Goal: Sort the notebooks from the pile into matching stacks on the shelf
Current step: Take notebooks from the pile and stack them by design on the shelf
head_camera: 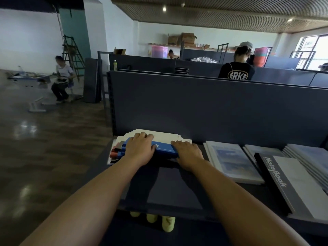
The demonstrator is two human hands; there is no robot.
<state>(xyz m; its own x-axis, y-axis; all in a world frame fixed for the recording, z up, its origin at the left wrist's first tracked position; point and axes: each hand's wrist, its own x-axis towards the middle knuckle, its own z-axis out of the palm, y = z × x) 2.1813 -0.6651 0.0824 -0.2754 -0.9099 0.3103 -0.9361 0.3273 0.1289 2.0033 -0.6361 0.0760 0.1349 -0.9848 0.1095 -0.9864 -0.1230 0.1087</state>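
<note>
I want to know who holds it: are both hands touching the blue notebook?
Touching. The head view shows the left hand and right hand resting on the blue notebook, one at each end.

A dark shelf (174,190) is seen across the lower middle and right of the frame, backed by a dark upright panel (213,110). At its far left end a pile of notebooks (117,151) is stacked. To the right, a stack with pale blue covers (232,162) is laid flat, a further pale stack (308,157) is set at the right edge, and a grey notebook lettered "NoteBook" (291,189) lies nearest the lower right corner.
</note>
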